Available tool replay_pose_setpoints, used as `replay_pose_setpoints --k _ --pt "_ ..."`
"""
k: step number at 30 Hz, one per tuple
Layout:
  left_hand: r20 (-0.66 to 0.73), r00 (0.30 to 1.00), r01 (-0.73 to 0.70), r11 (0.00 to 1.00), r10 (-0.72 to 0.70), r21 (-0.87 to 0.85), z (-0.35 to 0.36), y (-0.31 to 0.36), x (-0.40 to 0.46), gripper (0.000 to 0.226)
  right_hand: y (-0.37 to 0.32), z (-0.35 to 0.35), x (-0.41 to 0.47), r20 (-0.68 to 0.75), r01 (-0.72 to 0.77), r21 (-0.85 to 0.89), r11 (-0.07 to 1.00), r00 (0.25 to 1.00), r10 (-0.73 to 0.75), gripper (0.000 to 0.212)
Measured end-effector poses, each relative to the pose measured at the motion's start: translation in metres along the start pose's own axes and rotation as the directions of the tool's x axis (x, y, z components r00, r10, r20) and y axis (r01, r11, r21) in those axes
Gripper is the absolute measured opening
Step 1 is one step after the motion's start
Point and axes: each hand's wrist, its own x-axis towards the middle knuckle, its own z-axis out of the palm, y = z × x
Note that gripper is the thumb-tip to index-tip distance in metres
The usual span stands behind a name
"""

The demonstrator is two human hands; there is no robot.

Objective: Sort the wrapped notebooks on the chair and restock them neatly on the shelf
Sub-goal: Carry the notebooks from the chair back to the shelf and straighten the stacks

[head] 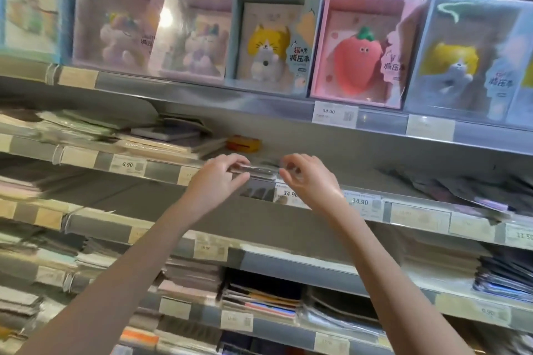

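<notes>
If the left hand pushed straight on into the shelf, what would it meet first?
Probably the small yellow-orange object lying behind the clear-wrapped notebook that the left hand holds; depth is unclear.

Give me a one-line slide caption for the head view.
Both hands, left and right, hold a wrapped notebook at the shelf edge.

I see a thin stack of wrapped notebooks (264,171) lying flat at the shelf (403,212) edge. Their clear wrap glints; covers look dark.

A stationery shop: price tags (335,114) line shelves (288,104) of boxed goods (274,40).
</notes>
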Motion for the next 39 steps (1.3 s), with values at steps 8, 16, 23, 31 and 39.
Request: replay_pose_setpoints --k 8,16,23,31,39 --pt "-0.182 0.97 0.21 0.931 -0.161 0.298 0.007 -0.046 0.035 0.038 0.029 0.034 0.088 0.218 -0.07 0.036 0.997 0.974 0.06 0.039" --pt "-0.157 0.956 0.293 0.802 -0.247 0.521 0.024 -0.07 0.035 0.056 0.064 0.057 0.129 0.56 -0.211 0.02 0.977 0.812 0.164 0.084" --pt "-0.172 0.933 0.361 0.817 -0.317 0.451 0.018 -0.06 0.043 0.053 0.073 0.064 0.13 0.556 -0.283 0.186 0.941 0.82 0.136 0.079" --pt "-0.314 0.877 0.328 0.93 -0.364 -0.163 0.019 -0.031 0.048 0.061 0.066 0.056 0.13 0.483 -0.39 0.499 0.774 0.867 0.126 0.072" --pt "-0.33 0.897 0.095 0.857 -0.294 -0.507 0.035 -0.001 0.053 0.052 0.049 0.034 0.126 0.262 -0.299 0.672 0.677 0.952 0.16 0.065"
